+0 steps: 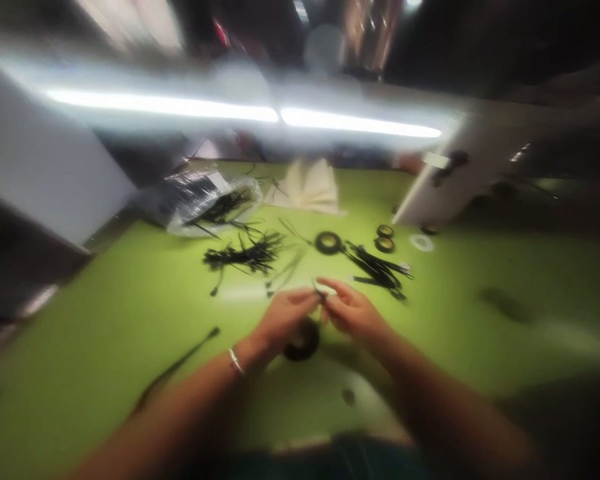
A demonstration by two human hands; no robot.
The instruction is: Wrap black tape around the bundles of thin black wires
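Near the middle of the green table, my left hand (290, 313) and my right hand (353, 308) meet fingertip to fingertip. Both are closed in a pinch around a small black piece (321, 294), which looks like a cable end, though blur hides its exact kind. Just below the left fingers is a roll of black tape (303, 341), partly covered by that hand. I cannot tell whether the roll hangs from the piece or rests on the table. Ahead of the right hand lies a bundle of black cables (377, 268), with another black tape roll (329, 243) beside it.
A tangled pile of black cables (245, 255) lies left of centre, behind it a clear plastic bag (207, 203) of cables. One loose cable (180, 363) lies by my left forearm. Small tape rolls (385, 244), a white ring (422, 243) and an open paper booklet (310, 189) are farther back.
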